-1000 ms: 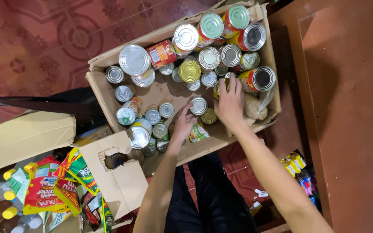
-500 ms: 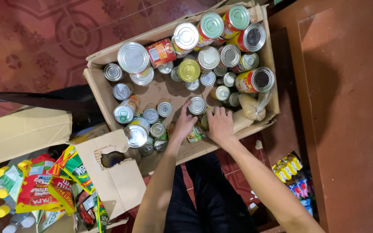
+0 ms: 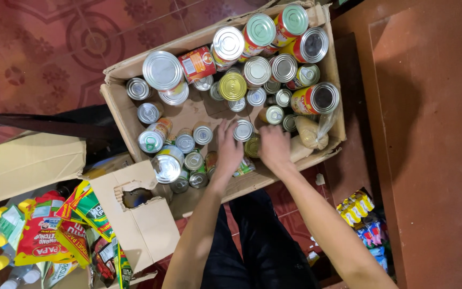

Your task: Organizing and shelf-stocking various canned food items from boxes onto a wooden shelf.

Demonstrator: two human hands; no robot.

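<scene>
Since the earlier frame, right hand (image 3: 275,147) has drawn back from the far cans toward the box's (image 3: 124,115) near edge. It lies palm-down beside left hand (image 3: 229,150), whose fingers spread just beside a small can (image 3: 243,130).

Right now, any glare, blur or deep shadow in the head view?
Head view: sharp overall; bright glare on the large silver can lid; both hands, left hand and right hand, slightly soft; dark shadow below the cardboard box around the legs.
</scene>
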